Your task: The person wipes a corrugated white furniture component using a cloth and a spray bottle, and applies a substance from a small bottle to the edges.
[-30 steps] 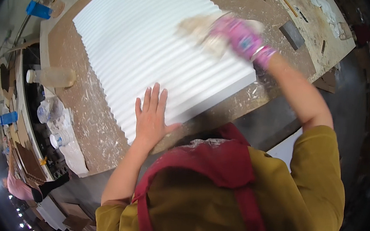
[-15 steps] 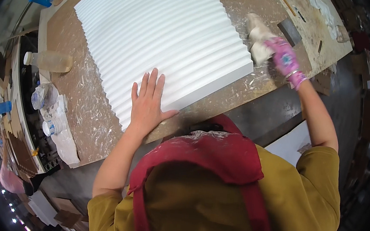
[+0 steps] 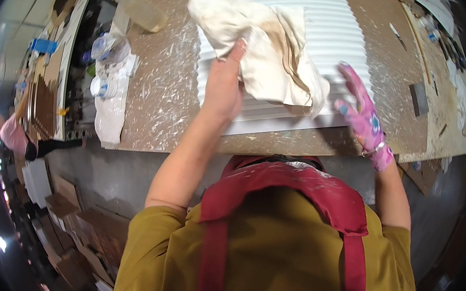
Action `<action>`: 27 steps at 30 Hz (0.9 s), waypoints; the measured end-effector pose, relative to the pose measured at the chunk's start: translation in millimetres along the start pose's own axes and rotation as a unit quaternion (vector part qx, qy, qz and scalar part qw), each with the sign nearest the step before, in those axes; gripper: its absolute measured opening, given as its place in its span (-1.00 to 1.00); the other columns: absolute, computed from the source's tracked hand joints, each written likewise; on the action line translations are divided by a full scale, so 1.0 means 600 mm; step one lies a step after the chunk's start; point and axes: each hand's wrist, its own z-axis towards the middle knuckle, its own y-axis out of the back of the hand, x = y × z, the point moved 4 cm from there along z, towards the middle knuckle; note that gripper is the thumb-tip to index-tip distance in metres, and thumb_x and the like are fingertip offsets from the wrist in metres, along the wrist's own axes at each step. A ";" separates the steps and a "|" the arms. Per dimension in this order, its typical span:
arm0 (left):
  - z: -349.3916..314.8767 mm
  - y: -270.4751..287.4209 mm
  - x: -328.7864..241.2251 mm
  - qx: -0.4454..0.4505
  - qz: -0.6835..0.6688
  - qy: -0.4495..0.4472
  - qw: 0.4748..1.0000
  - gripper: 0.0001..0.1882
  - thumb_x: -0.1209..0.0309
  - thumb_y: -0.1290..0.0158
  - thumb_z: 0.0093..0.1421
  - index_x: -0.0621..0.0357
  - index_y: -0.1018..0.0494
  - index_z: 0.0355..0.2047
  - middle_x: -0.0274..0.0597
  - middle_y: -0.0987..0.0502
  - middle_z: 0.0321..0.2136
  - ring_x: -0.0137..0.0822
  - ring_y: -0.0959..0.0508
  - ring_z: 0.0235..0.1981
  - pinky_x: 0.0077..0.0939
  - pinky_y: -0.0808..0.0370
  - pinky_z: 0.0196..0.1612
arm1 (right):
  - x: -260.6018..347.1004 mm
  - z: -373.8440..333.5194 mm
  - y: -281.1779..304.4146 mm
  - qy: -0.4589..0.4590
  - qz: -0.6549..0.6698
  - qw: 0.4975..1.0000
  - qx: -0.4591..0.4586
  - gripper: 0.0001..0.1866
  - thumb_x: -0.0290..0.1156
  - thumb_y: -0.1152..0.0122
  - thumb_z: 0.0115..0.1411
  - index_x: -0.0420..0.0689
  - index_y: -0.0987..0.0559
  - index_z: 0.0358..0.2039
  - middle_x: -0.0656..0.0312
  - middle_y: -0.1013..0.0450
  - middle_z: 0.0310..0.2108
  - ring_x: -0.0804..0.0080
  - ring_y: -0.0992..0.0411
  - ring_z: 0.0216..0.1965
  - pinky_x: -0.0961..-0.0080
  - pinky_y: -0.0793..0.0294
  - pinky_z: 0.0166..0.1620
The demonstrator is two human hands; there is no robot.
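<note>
A stained cream cloth (image 3: 272, 41) hangs bunched over a white ridged panel (image 3: 322, 1). My bare left hand (image 3: 226, 82) grips the cloth's near left side, its thumb on top and the other fingers hidden. To the right of the cloth, my right hand (image 3: 364, 116), in a pink patterned glove, holds nothing, with thumb and fingers apart. It hovers by the panel's near right corner. The panel lies flat on the worktable, and the cloth covers part of its middle.
The brown worktable (image 3: 166, 76) is spattered white. On its left stand a bottle of yellowish liquid (image 3: 139, 10), a clear plastic bag (image 3: 110, 47) and a white tub (image 3: 103, 87). To the right lie a grey block (image 3: 418, 98) and a knife (image 3: 398, 37). A person in pink (image 3: 15, 134) is far left.
The cloth has come from the table's right side to above the panel. My left hand has left the panel and now holds the cloth; my right hand has let it go.
</note>
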 end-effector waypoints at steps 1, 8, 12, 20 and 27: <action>-0.011 0.011 -0.012 0.051 0.173 0.069 0.981 -0.58 0.19 0.15 0.37 0.33 -0.35 0.00 -0.12 -0.57 -0.19 -0.29 -0.63 -0.25 -0.40 -0.59 -0.13 | -0.022 -0.015 0.011 0.029 -0.204 0.978 -0.018 -0.16 0.13 -0.08 0.17 -0.16 -0.17 0.30 -0.02 -0.08 0.31 0.09 0.01 0.36 0.14 0.04 0.36; -0.073 -0.066 0.187 0.272 0.691 -0.284 0.607 -0.21 0.24 -0.24 -0.06 -0.44 -0.23 0.23 -0.14 -0.17 0.27 0.08 -0.16 0.26 0.20 -0.12 0.20 | -0.098 0.007 -0.070 0.197 -0.512 0.829 0.107 -0.15 0.26 0.03 0.13 -0.13 -0.25 0.25 0.04 -0.15 0.27 0.04 -0.03 0.33 0.10 0.13 0.37; -0.085 0.046 0.148 0.193 0.776 -0.185 0.571 -0.23 0.17 -0.22 0.00 -0.25 -0.23 0.25 -0.15 -0.20 0.25 0.06 -0.19 0.24 0.17 -0.15 0.20 | -0.072 0.008 -0.051 0.170 -0.428 0.882 0.096 -0.08 0.28 -0.13 -0.03 -0.16 -0.32 0.20 0.01 -0.21 0.23 0.02 -0.11 0.29 0.08 0.08 0.35; -0.075 0.303 -0.071 -0.199 0.618 -0.127 0.750 -0.71 0.37 0.08 0.27 0.17 -0.49 -0.07 -0.10 -0.59 -0.30 -0.25 -0.60 -0.33 -0.45 -0.50 -0.29 | -0.064 0.014 -0.039 0.166 -0.434 0.878 0.116 -0.01 0.34 -0.08 -0.02 -0.14 -0.25 0.26 -0.05 -0.11 0.29 -0.04 0.05 0.36 0.02 0.21 0.37; 0.059 -0.049 0.158 0.113 0.755 -0.270 0.587 -0.46 0.12 0.04 0.24 0.03 -0.28 0.19 -0.10 -0.26 0.23 -0.04 -0.18 0.28 0.07 -0.03 0.29 | -0.059 0.071 -0.048 0.140 -0.399 0.887 0.186 0.04 0.41 -0.03 -0.01 -0.17 -0.23 0.26 -0.09 -0.04 0.32 -0.06 0.10 0.37 0.03 0.23 0.37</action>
